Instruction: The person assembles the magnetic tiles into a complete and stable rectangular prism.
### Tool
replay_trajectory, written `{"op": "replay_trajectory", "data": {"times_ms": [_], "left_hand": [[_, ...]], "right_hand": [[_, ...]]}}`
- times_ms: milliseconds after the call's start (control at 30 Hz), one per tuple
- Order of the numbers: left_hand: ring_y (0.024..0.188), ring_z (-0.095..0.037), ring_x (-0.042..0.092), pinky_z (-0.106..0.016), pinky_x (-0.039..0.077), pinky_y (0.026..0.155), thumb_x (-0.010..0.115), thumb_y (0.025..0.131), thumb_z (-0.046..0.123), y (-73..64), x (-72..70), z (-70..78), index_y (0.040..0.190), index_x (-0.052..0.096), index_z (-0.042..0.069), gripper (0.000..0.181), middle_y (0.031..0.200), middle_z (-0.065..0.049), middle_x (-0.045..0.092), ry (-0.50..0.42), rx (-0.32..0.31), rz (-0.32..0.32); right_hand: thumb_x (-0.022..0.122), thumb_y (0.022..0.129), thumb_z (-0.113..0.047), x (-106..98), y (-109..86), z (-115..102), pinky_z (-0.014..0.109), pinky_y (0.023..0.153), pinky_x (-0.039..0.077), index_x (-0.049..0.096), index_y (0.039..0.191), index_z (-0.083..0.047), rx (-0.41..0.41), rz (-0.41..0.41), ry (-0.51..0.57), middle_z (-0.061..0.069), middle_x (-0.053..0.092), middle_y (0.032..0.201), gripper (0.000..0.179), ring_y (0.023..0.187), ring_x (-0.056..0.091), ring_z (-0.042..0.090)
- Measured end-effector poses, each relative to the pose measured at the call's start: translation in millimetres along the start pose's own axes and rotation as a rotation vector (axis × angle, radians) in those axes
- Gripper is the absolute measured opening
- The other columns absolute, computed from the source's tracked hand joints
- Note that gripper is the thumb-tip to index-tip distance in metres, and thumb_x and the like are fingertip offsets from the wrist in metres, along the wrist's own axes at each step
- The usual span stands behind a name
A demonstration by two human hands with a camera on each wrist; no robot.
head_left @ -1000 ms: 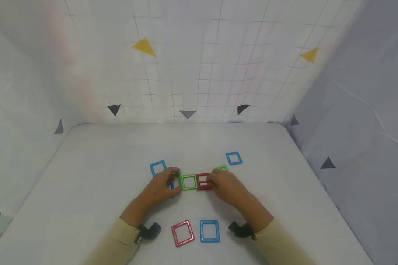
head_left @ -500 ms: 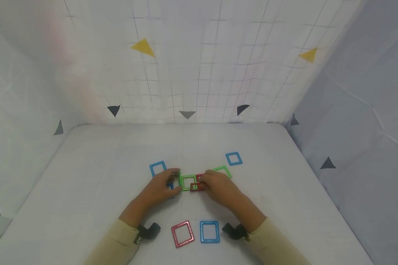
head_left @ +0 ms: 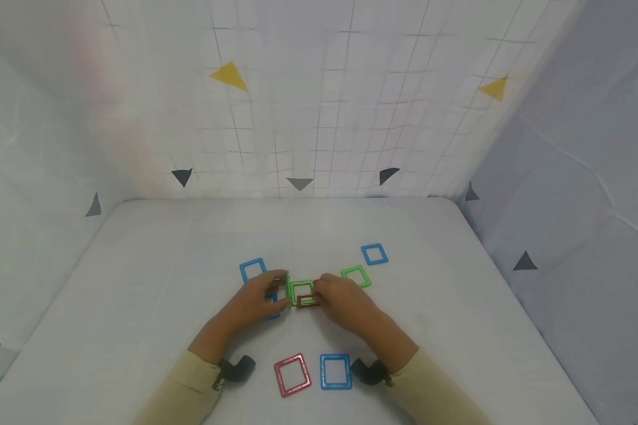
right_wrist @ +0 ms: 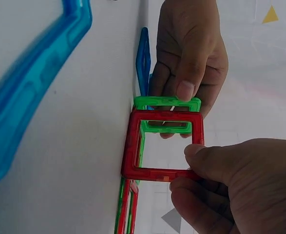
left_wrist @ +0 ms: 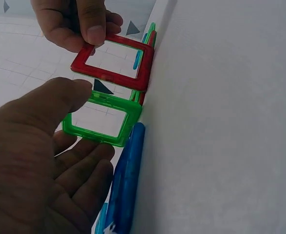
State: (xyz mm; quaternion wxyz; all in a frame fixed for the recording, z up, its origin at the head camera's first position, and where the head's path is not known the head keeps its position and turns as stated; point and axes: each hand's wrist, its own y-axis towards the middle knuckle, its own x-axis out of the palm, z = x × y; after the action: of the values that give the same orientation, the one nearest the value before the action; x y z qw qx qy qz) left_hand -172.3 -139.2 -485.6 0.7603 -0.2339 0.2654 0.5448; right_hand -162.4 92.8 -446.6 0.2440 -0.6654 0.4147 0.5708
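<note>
My left hand holds an upright green square magnetic tile between thumb and fingers. That tile stands at the left edge of a green tile lying flat. With thumb and fingers my right hand pinches a red square magnetic tile, also upright, at its side away from the left hand. In the head view this red tile overlaps the front of the flat green one. Beneath the right hand a flat red tile is mostly hidden. A blue tile lies partly under the left hand.
Another blue tile lies behind the left hand. Beyond the right hand are a green tile and a blue tile. Between the forearms, near the front, lie a red tile and a blue tile.
My right hand has moved left with the red tile, from over the flat red tile to the front of the flat green one. The left hand has stayed in place.
</note>
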Motion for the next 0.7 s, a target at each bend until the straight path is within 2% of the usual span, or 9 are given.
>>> {"op": "replay_trajectory", "data": {"times_ms": [200,700], "left_hand": [[0.130,-0.021,0.056,-0.040,0.049,0.105,0.078,0.086,0.036,-0.1,-1.1,-1.3,0.146,0.049,0.022,0.069,0.144,0.002,0.055,-0.016,-0.004,-0.017],[0.129,-0.022,0.056,-0.039,0.050,0.103,0.076,0.088,0.037,0.7,-3.0,-3.7,0.146,0.048,0.018,0.068,0.144,0.000,0.055,-0.015,0.043,-0.024]], "right_hand": [[0.074,0.090,-0.017,2.0,1.2,-1.4,0.021,0.081,0.056,0.072,0.099,-0.020,-0.039,0.001,0.014,-0.008,0.068,0.093,0.010,0.087,0.066,0.006],[0.074,0.090,-0.018,1.0,4.9,-2.6,0.021,0.083,0.056,0.072,0.103,-0.020,-0.050,-0.022,0.015,-0.008,0.068,0.094,0.014,0.087,0.064,0.006]]}}
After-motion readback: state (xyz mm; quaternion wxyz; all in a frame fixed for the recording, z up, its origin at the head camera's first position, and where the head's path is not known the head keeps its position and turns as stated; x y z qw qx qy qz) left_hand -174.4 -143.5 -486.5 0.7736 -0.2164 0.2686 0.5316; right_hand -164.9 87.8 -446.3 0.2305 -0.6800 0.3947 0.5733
